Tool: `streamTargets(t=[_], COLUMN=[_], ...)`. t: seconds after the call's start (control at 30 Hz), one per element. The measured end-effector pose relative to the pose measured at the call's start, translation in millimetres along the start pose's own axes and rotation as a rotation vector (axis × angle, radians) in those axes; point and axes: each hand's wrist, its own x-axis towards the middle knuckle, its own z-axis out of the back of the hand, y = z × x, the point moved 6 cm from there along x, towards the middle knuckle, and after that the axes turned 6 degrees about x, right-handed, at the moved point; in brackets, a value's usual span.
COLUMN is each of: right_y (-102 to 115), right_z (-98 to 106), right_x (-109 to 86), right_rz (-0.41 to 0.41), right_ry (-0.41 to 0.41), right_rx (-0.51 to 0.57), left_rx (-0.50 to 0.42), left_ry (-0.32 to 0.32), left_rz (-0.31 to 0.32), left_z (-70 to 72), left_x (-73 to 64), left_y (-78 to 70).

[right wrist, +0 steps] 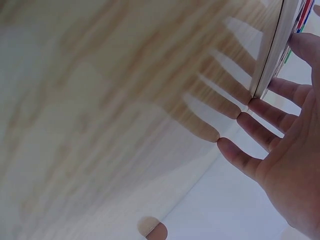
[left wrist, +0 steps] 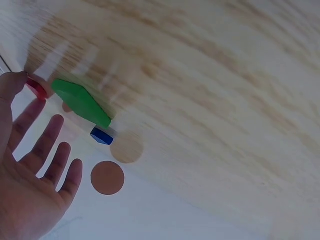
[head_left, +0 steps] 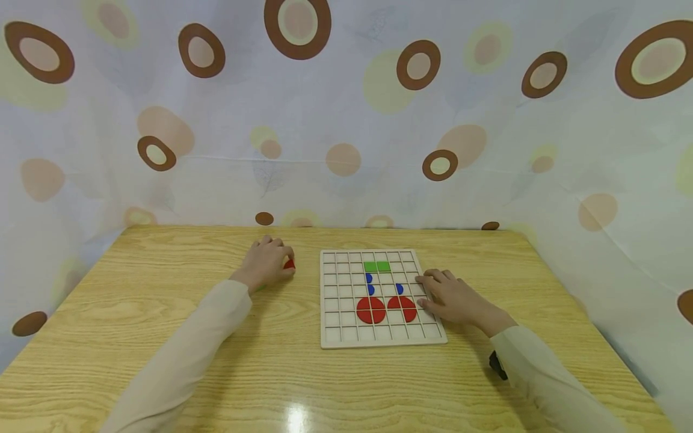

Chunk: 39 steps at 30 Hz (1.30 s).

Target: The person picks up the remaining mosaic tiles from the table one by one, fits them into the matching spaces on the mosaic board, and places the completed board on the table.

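Observation:
My left hand (head_left: 265,263) pinches a red quarter-circle piece (head_left: 289,264) between thumb and index finger, low over the table left of the board. In the left wrist view the red piece (left wrist: 36,88) shows at the fingertips. A green piece (left wrist: 80,101) and a small blue piece (left wrist: 102,136) lie close by. My right hand (head_left: 455,297) rests at the right edge of a white grid board (head_left: 384,344), its thumb and index finger touching it. On the board are green squares (head_left: 377,266), blue half-circles (head_left: 370,290), a full red circle (head_left: 370,310) and a three-quarter red circle (head_left: 400,308).
The wood-grain table (head_left: 281,373) runs back to a patterned cloth (head_left: 303,186) that hangs behind and along the sides. A small black object (head_left: 498,365) shows at the right sleeve's cuff.

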Motion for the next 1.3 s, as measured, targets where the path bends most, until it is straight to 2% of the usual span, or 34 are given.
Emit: streamTargets(t=[0.2, 0.4, 0.6, 0.9, 1.13, 1.3], right_y=[-1.8, -1.2, -1.6, 1.4, 2.3, 2.0], right_z=[-1.3, -1.0, -1.0, 1.0, 1.6, 1.5], right_x=[-0.1, 0.1, 0.0, 0.1, -0.1, 0.1], right_rz=[-0.004, -0.006, -0.015, -0.013, -0.013, -0.009], right_ry=[0.000, 0.005, 0.013, 0.006, 0.007, 0.002], right_rx=[-0.006, 0.003, -0.001, -0.001, 0.001, -0.001], left_rx=[-0.030, -0.073, -0.053, -0.048, -0.066, -0.060], left_ry=[0.038, 0.097, 0.109, 0.094, 0.134, 0.135], left_rz=[-0.029, -0.029, -0.037, -0.045, -0.048, -0.064], left_z=[3.3, 3.8, 3.2, 3.9, -0.8, 1.2], left_x=[-3.3, -5.2, -5.0, -5.1, -4.4, -5.0], left_y=[-2.1, 0.6, 3.5, 3.9, 7.0, 5.1])
